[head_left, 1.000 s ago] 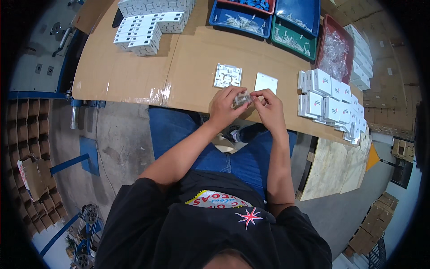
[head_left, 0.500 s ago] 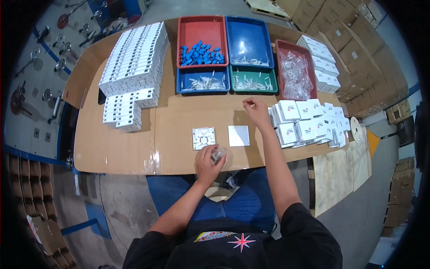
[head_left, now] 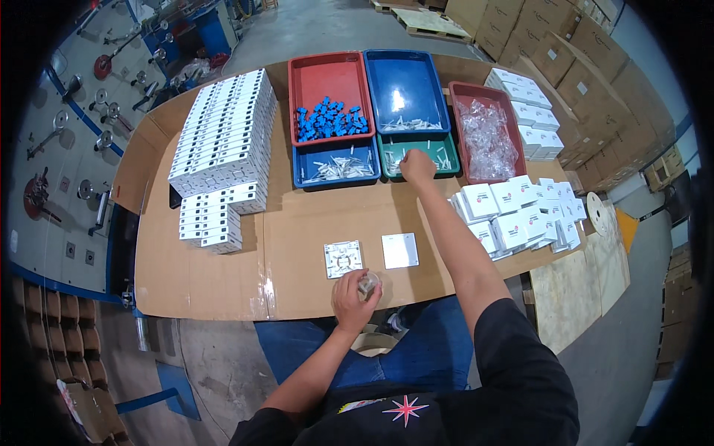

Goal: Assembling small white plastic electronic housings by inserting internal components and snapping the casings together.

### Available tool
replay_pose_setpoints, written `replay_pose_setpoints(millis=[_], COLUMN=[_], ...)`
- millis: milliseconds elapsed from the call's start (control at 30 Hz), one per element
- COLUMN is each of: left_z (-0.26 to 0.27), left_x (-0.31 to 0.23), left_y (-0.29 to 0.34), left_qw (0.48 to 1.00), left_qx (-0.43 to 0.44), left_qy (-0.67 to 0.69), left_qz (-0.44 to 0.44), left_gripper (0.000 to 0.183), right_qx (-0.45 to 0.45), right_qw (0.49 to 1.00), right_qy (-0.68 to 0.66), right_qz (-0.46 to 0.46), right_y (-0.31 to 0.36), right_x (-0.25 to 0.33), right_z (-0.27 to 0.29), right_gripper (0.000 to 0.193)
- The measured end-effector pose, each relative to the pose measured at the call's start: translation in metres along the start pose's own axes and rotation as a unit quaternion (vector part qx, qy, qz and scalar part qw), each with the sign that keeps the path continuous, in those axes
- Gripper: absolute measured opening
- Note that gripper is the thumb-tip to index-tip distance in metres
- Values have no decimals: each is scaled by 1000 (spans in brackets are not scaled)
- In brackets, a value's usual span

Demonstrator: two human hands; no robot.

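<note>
Near the table's front edge, my left hand is closed round a small clear plastic bag. Just beyond it lies a white square frame with a ring-shaped middle. To the right of that frame is a flat white square plate. My right hand reaches over the near edge of the green tray, where small white plugs lie. Its fingers are bent together, and whatever they may hold is hidden.
A blue tray of white plugs, a red tray of blue pieces and a larger blue tray stand at the back. Clear bags fill a dark red tray. White box stacks stand left; white packs lie right.
My right hand has moved forward from the cardboard to the green tray. My left hand keeps hold of the clear bag by the white frame. The whole view has shifted slightly.
</note>
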State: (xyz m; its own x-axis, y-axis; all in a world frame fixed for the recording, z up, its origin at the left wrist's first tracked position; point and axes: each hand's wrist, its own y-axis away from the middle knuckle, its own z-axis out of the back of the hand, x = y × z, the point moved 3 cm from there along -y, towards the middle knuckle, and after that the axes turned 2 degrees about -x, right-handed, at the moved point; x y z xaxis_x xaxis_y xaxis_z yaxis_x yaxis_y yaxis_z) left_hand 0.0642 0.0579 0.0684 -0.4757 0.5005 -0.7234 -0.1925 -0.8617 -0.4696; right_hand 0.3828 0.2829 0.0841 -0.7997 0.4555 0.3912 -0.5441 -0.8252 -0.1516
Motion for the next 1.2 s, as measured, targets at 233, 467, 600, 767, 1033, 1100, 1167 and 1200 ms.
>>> replay_pose_setpoints(millis=[233,467,600,767,1033,1100,1167,1200], left_z=[0,2,-5,6,4,4,4,5], left_x=[3,2,11,3,6,7,6,5], left_y=[7,9,10,0,2,4,4,5], left_qw=[1000,1000,1000,1000,998,998,997,997], left_qx=[10,11,7,9,14,12,8,4], left_qy=[-6,-7,-5,14,43,52,57,60], left_qz=[8,20,21,27,54,46,44,42], left_gripper=[37,38,38,37,36,37,38,38], right_qx=[9,-28,-36,51,223,219,247,235], right_qw=[999,995,985,898,859,862,863,876], right_qy=[2,-71,-170,-438,-459,-458,-440,-420], right_qz=[-46,-61,-1,-14,-37,6,-4,22], right_y=[4,16,23,121,251,269,278,283], right_x=[7,1,-28,-8,-1,7,8,12], right_z=[-3,19,23,62,56,55,53,53], right_gripper=[16,16,20,7,13,12,11,11])
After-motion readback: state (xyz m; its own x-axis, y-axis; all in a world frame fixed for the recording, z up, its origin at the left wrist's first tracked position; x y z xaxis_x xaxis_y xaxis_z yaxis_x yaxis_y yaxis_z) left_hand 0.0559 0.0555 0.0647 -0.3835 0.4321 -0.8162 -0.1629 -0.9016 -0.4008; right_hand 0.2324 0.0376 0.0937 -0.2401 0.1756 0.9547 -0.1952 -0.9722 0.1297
